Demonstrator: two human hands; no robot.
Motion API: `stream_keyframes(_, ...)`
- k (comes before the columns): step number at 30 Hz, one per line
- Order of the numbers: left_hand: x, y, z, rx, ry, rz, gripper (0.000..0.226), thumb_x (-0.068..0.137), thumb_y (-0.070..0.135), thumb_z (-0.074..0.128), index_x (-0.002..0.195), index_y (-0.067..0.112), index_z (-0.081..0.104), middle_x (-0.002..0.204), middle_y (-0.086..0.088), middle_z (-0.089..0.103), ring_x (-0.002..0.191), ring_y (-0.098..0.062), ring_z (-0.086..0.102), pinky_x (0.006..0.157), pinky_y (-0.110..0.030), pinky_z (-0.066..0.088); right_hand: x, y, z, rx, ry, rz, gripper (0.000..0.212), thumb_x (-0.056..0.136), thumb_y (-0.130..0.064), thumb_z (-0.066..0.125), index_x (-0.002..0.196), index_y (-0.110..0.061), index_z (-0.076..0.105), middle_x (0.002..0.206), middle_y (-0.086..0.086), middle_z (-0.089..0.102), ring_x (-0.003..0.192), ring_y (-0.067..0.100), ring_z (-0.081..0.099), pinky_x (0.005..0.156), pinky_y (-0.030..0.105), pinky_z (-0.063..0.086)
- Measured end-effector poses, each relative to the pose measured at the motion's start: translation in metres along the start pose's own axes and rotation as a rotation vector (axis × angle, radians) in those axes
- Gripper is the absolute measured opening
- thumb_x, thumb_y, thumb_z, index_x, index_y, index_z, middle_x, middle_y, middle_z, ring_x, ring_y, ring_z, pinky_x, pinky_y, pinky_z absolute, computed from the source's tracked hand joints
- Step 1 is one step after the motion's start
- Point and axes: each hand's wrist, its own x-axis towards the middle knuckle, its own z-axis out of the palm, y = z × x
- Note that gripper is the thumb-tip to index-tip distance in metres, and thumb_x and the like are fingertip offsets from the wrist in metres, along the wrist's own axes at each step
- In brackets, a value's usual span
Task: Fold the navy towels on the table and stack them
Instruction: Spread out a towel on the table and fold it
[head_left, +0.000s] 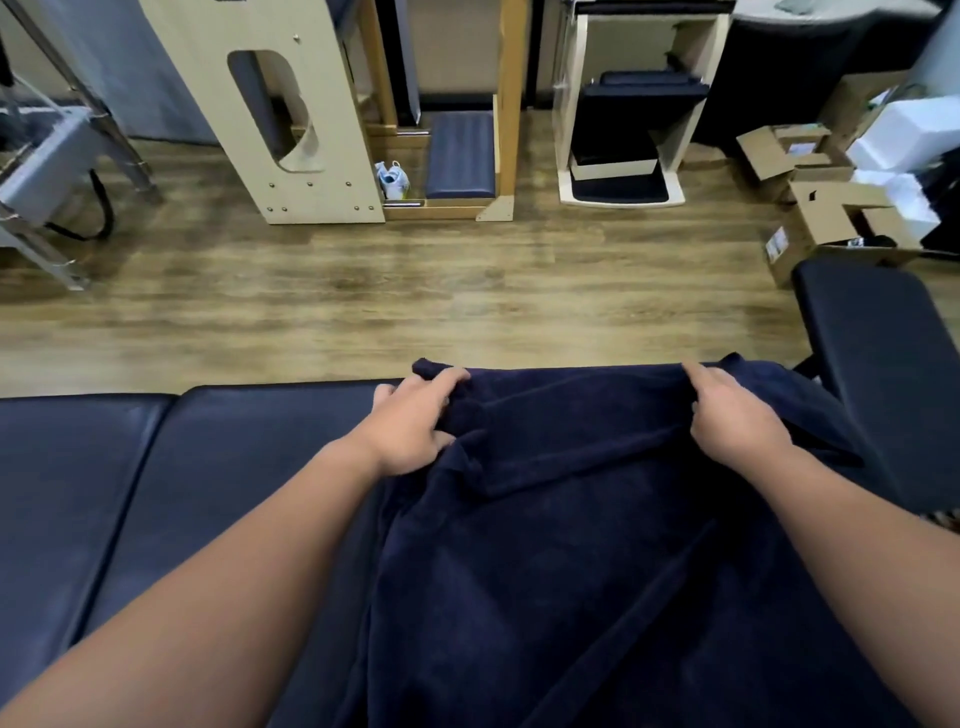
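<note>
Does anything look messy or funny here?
Yes. The navy towel is rumpled, with creases bunched between the left hand and the right hand, which grip its far edge. On the floor to the right, open cardboard boxes lie in a jumble.

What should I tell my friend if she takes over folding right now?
Left hand: grips the far left edge of the navy towel.
Right hand: pinches the far right edge.
The towel lies rumpled on the padded table, near its far edge.
Done: no fold or stack visible.
Left: flatten it, fold it, then stack it with any others, which are not in view.
</note>
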Motion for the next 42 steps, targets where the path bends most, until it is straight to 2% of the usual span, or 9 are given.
stream_keyframes(3, 0.011, 0.000, -0.007, 0.225, -0.073, 0.068, 0.009, 0.095, 0.036, 0.065, 0.100, 0.034, 0.059, 0.101, 0.008, 0.048, 0.108, -0.017, 0.039, 0.096, -0.039, 0.028, 0.011, 0.001, -0.001, -0.029, 0.002, 0.040, 0.049, 0.101, -0.022, 0.051, 0.150, -0.024, 0.041, 0.136, 0.009, 0.048, 0.111, 0.037, 0.058, 0.085, 0.045, 0.051)
stream_keyframes(7, 0.023, -0.004, -0.017, -0.093, -0.141, 0.157, 0.035, 0.084, 0.045, 0.065, 0.086, 0.010, 0.061, 0.148, 0.010, 0.046, 0.141, -0.012, 0.027, 0.116, -0.036, 0.014, 0.017, 0.001, -0.001, -0.005, 0.042, 0.085, 0.042, 0.097, -0.028, 0.060, 0.139, -0.023, 0.054, 0.127, 0.012, 0.054, 0.110, 0.039, 0.058, 0.086, 0.045, 0.049)
stream_keyframes(12, 0.025, 0.001, -0.029, -0.600, -0.220, -0.040, 0.032, 0.079, 0.038, 0.064, 0.090, 0.009, 0.068, 0.091, -0.009, 0.073, 0.087, -0.028, 0.069, 0.086, -0.044, 0.051, 0.019, 0.000, -0.004, 0.045, -0.043, 0.160, 0.062, 0.091, -0.025, 0.046, 0.152, -0.036, 0.037, 0.158, 0.012, 0.024, 0.119, 0.045, 0.055, 0.098, 0.047, 0.047)
stream_keyframes(16, 0.026, -0.023, -0.050, -0.138, -0.238, -0.036, 0.040, 0.077, 0.055, 0.071, 0.088, 0.016, 0.064, 0.081, 0.007, 0.067, 0.080, -0.014, 0.060, 0.087, -0.047, 0.044, 0.027, 0.006, -0.012, 0.080, -0.024, 0.161, 0.046, 0.096, -0.024, 0.039, 0.140, -0.025, 0.052, 0.143, 0.013, 0.033, 0.084, 0.038, 0.064, 0.070, 0.044, 0.062)
stream_keyframes(20, 0.022, -0.044, -0.092, 0.586, -0.237, -0.254, 0.032, 0.090, 0.063, 0.061, 0.098, 0.032, 0.063, 0.106, 0.008, 0.063, 0.110, -0.019, 0.055, 0.105, -0.047, 0.023, 0.031, 0.012, -0.014, -0.009, 0.017, 0.232, 0.034, 0.097, -0.022, 0.048, 0.130, -0.019, 0.057, 0.125, 0.018, 0.041, 0.092, 0.044, 0.058, 0.086, 0.045, 0.052)
stream_keyframes(27, 0.024, -0.090, -0.112, 0.535, 0.159, -0.508, 0.030, 0.092, 0.048, 0.067, 0.096, 0.021, 0.053, 0.103, -0.009, 0.067, 0.105, -0.031, 0.060, 0.099, -0.047, 0.027, 0.045, 0.011, -0.028, 0.190, 0.340, 0.384, 0.021, 0.098, -0.015, 0.050, 0.111, 0.002, 0.051, 0.116, 0.038, 0.057, 0.109, 0.056, 0.055, 0.090, 0.053, 0.047)
stream_keyframes(32, 0.020, -0.086, -0.077, 0.512, 0.227, -0.407, 0.046, 0.090, 0.031, 0.067, 0.130, 0.019, 0.047, 0.127, -0.018, 0.052, 0.118, -0.040, 0.049, 0.097, -0.051, 0.036, 0.047, -0.011, -0.025, 0.098, 0.078, 0.438, 0.047, 0.089, -0.016, 0.059, 0.131, -0.007, 0.039, 0.136, 0.027, 0.049, 0.128, 0.048, 0.045, 0.101, 0.056, 0.041)
stream_keyframes(37, -0.006, -0.078, -0.046, 0.491, 0.189, -0.289, 0.025, 0.091, 0.025, 0.061, 0.110, 0.012, 0.053, 0.112, -0.016, 0.057, 0.103, -0.041, 0.060, 0.080, -0.044, 0.049, 0.019, -0.046, -0.004, -0.037, 0.001, 0.164, 0.048, 0.093, -0.026, 0.049, 0.139, -0.017, 0.042, 0.145, 0.015, 0.039, 0.130, 0.045, 0.037, 0.102, 0.060, 0.041)
stream_keyframes(42, -0.044, -0.070, -0.028, 0.369, 0.062, -0.517, 0.009, 0.094, 0.027, 0.047, 0.093, 0.018, 0.048, 0.104, -0.010, 0.063, 0.092, -0.034, 0.059, 0.071, -0.037, 0.043, -0.037, -0.118, 0.028, -0.131, -0.048, -0.274, 0.068, 0.092, -0.061, 0.052, 0.151, -0.032, 0.033, 0.161, 0.008, 0.023, 0.147, 0.035, 0.021, 0.113, 0.059, 0.032)
